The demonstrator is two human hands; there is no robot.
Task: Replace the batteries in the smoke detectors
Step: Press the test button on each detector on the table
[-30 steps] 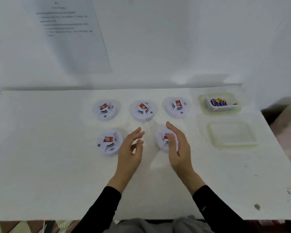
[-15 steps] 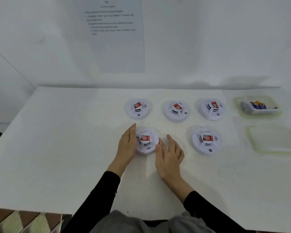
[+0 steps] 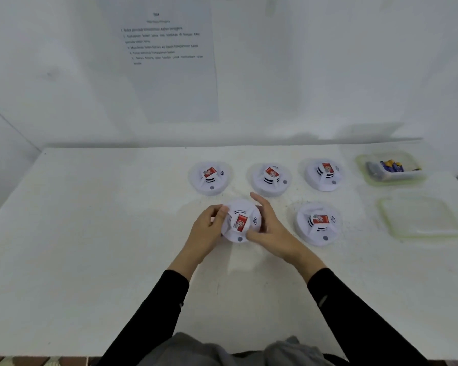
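Several round white smoke detectors with red labels lie on the white table (image 3: 90, 233). My left hand (image 3: 208, 228) and my right hand (image 3: 271, 228) grip the near left detector (image 3: 240, 220) from both sides, fingers curled round its rim; it looks tilted toward me. A second detector (image 3: 318, 223) sits to its right. Three more stand in a back row: one detector (image 3: 210, 178) at the left, one detector (image 3: 271, 179) in the middle, one detector (image 3: 325, 174) at the right. A clear container (image 3: 393, 178) at the back right holds several blue and yellow batteries (image 3: 390, 165).
A clear container lid (image 3: 421, 217) lies flat in front of the battery container. A printed instruction sheet (image 3: 169, 59) hangs on the white wall behind the table. The table's right edge runs close beside the lid.
My hands went from hovering between the two near detectors to closing round the left one. It now looks lifted and turned, its label upright. The camera view shifted left.
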